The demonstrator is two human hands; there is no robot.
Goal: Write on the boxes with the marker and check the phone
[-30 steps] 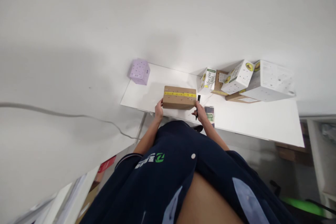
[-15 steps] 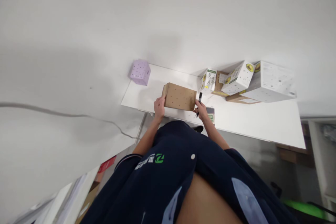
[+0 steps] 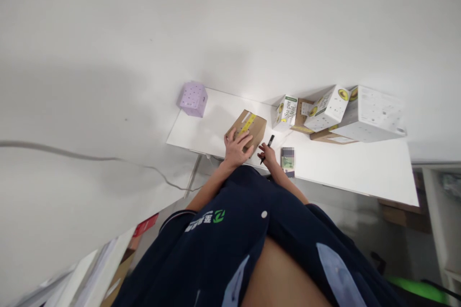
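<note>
A brown cardboard box [image 3: 256, 129] with a strip of yellow tape on its upper face sits turned at an angle on the white table [image 3: 216, 105]. My left hand [image 3: 237, 148] lies over its near left side, fingers spread across the cardboard. Just right of the box, my right hand [image 3: 268, 155] grips a black marker pen [image 3: 271, 141] that slants up and to the right. Beside that hand lies a small green and dark item [image 3: 288, 162], partly blurred, near the table's front edge.
A lilac box [image 3: 193, 100] stands at the table's left back corner. Along the back right are white avocado-print boxes, including a small one [image 3: 286, 111] and a large one [image 3: 374, 112], with brown cartons between them. A grey cable [image 3: 108, 158] hangs at left.
The box has been turned, so its yellow-taped face now shows. My left hand has moved from its left end onto it. My right hand has shifted slightly left with the marker pen.
</note>
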